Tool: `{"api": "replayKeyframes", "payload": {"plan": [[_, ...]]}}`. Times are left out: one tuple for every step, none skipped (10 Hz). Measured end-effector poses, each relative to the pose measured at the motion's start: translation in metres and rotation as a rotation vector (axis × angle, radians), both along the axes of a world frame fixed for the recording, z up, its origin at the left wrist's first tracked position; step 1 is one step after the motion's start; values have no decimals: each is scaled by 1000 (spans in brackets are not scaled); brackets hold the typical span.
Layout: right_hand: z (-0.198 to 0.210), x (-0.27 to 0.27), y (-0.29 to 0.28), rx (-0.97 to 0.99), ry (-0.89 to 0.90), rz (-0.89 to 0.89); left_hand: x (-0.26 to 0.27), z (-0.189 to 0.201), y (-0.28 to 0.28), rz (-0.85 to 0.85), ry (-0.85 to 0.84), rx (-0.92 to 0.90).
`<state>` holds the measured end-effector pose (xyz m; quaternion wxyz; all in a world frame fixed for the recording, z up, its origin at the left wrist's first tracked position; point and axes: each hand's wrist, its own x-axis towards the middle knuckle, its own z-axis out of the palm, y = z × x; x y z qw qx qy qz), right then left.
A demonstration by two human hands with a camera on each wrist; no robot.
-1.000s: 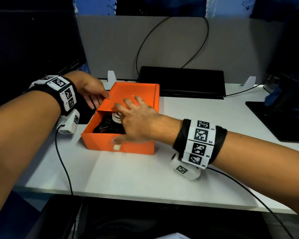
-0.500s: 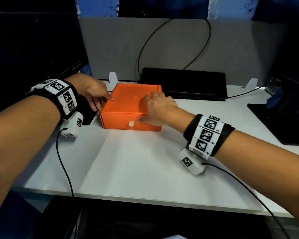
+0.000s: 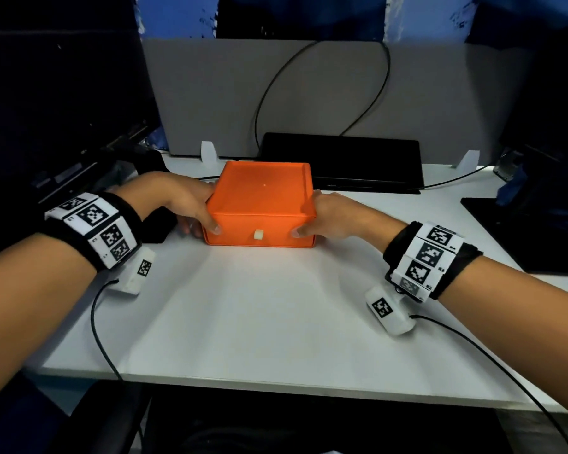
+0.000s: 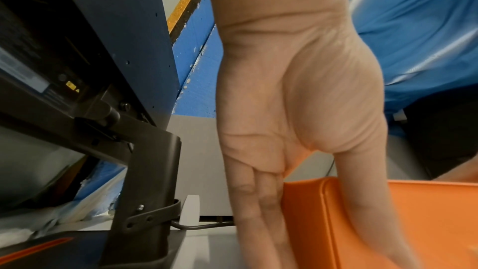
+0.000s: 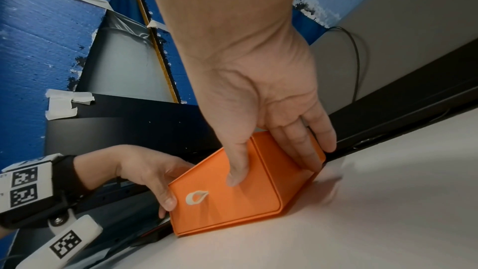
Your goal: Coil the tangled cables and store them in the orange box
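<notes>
Orange box (image 3: 263, 204) lid down on desk (image 3: 259, 309) — contents hidden. Left hand (image 3: 181, 199) and right hand (image 3: 336, 217) clasp opposite sides, thumbs on front — far fingers concealed.

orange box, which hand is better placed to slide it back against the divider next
Neither clearly: the closed orange box is held evenly. The left hand grips its left side, the right hand its right side, each with a thumb on the front face. Pushing with both looks steadiest.
</notes>
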<state>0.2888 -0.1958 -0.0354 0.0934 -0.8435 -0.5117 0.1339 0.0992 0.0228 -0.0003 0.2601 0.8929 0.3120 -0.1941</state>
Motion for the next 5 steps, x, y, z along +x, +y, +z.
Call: {"api": "replayKeyframes", "payload": {"plan": [[1,6,-3,-3,28,3,4,2,-1,7,44,28],[4,6,-7,11,73,22,7,2,-3,20,77,37],[1,9,-8,40,151,33,10,0,-5,30,120,72],[7,4,-13,26,146,36,12,6,-13,43,178,187],[11,1,-27,-11,69,37,13,14,-33,-28,183,488]]}}
